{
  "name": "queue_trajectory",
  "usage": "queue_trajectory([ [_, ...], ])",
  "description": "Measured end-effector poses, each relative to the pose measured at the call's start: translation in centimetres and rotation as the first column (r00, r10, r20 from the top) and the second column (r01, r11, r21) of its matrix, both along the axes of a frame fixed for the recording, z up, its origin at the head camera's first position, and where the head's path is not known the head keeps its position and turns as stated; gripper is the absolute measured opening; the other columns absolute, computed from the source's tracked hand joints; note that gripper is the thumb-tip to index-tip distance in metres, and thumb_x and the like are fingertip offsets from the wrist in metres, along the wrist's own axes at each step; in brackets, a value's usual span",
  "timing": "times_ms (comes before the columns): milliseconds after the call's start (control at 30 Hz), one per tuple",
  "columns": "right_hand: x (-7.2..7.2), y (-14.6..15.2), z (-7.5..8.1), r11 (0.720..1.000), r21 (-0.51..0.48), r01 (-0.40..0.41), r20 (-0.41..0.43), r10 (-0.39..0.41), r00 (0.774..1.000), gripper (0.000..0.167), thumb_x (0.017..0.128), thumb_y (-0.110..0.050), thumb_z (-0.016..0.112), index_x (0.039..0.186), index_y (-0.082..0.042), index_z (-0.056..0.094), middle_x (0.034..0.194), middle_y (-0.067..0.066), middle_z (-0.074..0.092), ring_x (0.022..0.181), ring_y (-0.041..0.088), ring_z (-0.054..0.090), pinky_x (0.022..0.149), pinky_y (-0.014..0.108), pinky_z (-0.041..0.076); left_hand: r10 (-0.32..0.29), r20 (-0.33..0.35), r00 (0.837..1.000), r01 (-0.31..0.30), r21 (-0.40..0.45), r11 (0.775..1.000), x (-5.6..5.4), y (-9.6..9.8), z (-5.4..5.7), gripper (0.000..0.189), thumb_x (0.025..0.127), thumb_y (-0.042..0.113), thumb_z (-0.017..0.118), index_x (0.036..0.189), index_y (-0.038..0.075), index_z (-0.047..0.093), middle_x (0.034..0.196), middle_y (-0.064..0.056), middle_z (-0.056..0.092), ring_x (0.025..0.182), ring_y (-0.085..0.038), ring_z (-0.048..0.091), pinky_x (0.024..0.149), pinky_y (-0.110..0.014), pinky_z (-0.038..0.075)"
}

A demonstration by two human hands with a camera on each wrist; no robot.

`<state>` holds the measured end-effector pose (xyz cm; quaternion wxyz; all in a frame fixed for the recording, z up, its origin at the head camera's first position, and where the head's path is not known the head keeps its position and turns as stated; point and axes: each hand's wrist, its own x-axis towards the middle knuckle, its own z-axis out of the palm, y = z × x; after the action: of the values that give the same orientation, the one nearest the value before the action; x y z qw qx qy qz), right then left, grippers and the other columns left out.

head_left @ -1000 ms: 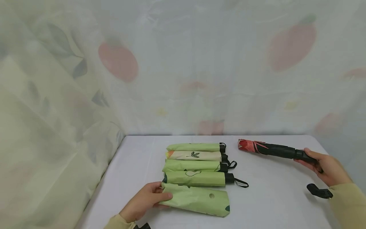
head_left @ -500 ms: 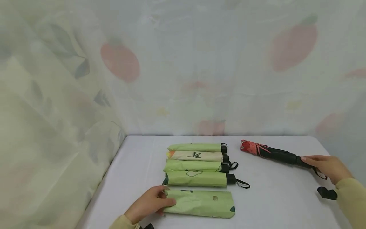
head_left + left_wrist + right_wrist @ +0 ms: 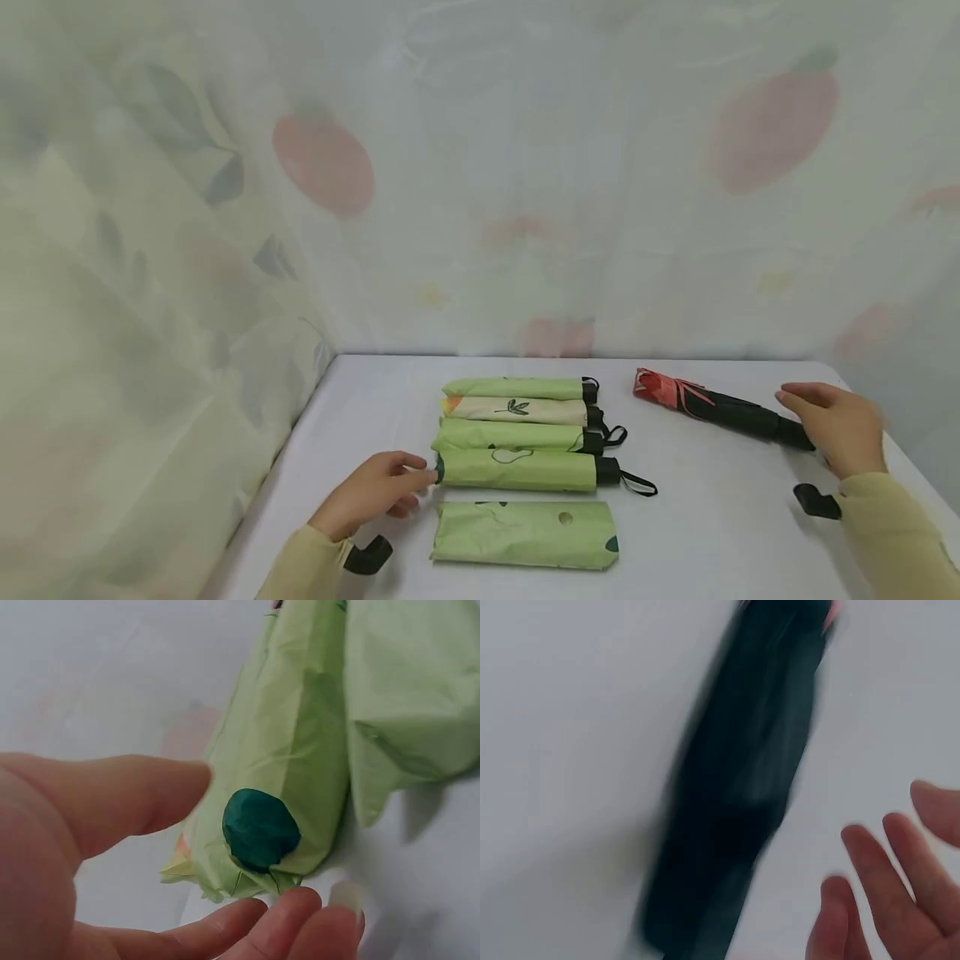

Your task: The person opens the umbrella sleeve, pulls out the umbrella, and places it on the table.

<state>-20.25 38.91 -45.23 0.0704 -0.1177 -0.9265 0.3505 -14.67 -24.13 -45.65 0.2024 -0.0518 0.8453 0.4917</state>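
Note:
On the white table, my left hand (image 3: 371,493) hovers at the left end of a folded green umbrella (image 3: 517,472) with an avocado print. In the left wrist view, thumb and fingers are spread around that umbrella's dark green patch (image 3: 261,829), holding nothing. Just in front lies a flat green umbrella sleeve (image 3: 525,535) with no handle showing. My right hand (image 3: 842,427) is off to the right, fingers loose, beside the handle end of a black and red folded umbrella (image 3: 731,411). The right wrist view has the fingers apart from the dark umbrella (image 3: 742,765).
Behind the avocado umbrella lie another green umbrella (image 3: 510,434), a cream one with a leaf print (image 3: 521,409) and a green one (image 3: 513,387), side by side with handles to the right. A printed curtain (image 3: 480,208) hangs behind the table.
The left hand has let go of the green sleeve and moved back to the avocado umbrella's end. The right hand has lowered the black and red umbrella onto the table and released it.

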Motion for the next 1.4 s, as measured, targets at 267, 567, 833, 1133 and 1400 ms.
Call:
queue_trajectory([
  [267, 0.5, -10.7, -0.1, 0.958, -0.059, -0.279, -0.071, 0.275, 0.959, 0.042, 0.103, -0.049, 0.074, 0.131, -0.018, 0.077, 0.127, 0.005, 0.079, 0.105, -0.013, 0.058, 0.086, 0.023, 0.052, 0.05, 0.025, 0.998, -0.05, 0.026, 0.998, -2.7, 1.0, -1.1, 0.075, 0.096, 0.059, 0.078, 0.131, -0.007, 0.068, 0.117, -0.014, 0.075, 0.084, -0.021, 0.079, 0.077, -0.035, 0.068],
  [567, 1.4, -17.3, -1.5, 0.86, -0.109, -0.498, 0.01, 0.502, 0.865, 0.023, 0.096, -0.033, 0.084, 0.113, -0.017, 0.081, 0.1, -0.009, 0.079, 0.096, 0.01, 0.073, 0.084, 0.027, 0.061, 0.052, 0.049, 0.997, -0.056, 0.085, 0.995, -2.9, 1.1, -1.3, 0.079, 0.096, 0.047, 0.082, 0.14, -0.013, 0.058, 0.121, -0.02, 0.071, 0.084, -0.023, 0.08, 0.081, -0.036, 0.069],
  [833, 1.8, -18.8, -2.4, 0.836, -0.179, -0.519, 0.117, 0.542, 0.832, 0.036, 0.088, -0.037, 0.091, 0.114, -0.016, 0.078, 0.094, -0.004, 0.075, 0.09, 0.012, 0.067, 0.075, 0.025, 0.054, 0.022, 0.069, 0.997, -0.031, 0.137, 0.99, -3.1, 1.4, -1.4, 0.07, 0.096, 0.038, 0.084, 0.134, -0.015, 0.06, 0.119, -0.019, 0.071, 0.08, -0.021, 0.08, 0.08, -0.035, 0.069],
  [1133, 1.9, -18.9, -2.5, 0.839, -0.154, -0.522, 0.136, 0.541, 0.83, 0.041, 0.081, -0.03, 0.096, 0.115, -0.016, 0.077, 0.099, -0.001, 0.074, 0.094, 0.014, 0.066, 0.078, 0.028, 0.054, -0.022, 0.06, 0.998, 0.013, 0.139, 0.99, -3.3, 1.6, -1.3, 0.062, 0.089, 0.03, 0.091, 0.126, -0.012, 0.065, 0.114, -0.016, 0.073, 0.084, -0.019, 0.078, 0.081, -0.033, 0.069],
  [1400, 2.0, -19.1, -2.5, 0.815, -0.17, -0.554, 0.13, 0.575, 0.808, 0.04, 0.081, -0.021, 0.095, 0.116, -0.013, 0.079, 0.099, 0.0, 0.072, 0.092, 0.014, 0.061, 0.074, 0.025, 0.052, -0.025, 0.004, 1.0, 0.025, 0.018, 1.0, -2.9, 1.6, -1.1, 0.058, 0.077, 0.019, 0.098, 0.119, -0.007, 0.067, 0.105, -0.01, 0.07, 0.095, -0.019, 0.067, 0.082, -0.028, 0.057],
])
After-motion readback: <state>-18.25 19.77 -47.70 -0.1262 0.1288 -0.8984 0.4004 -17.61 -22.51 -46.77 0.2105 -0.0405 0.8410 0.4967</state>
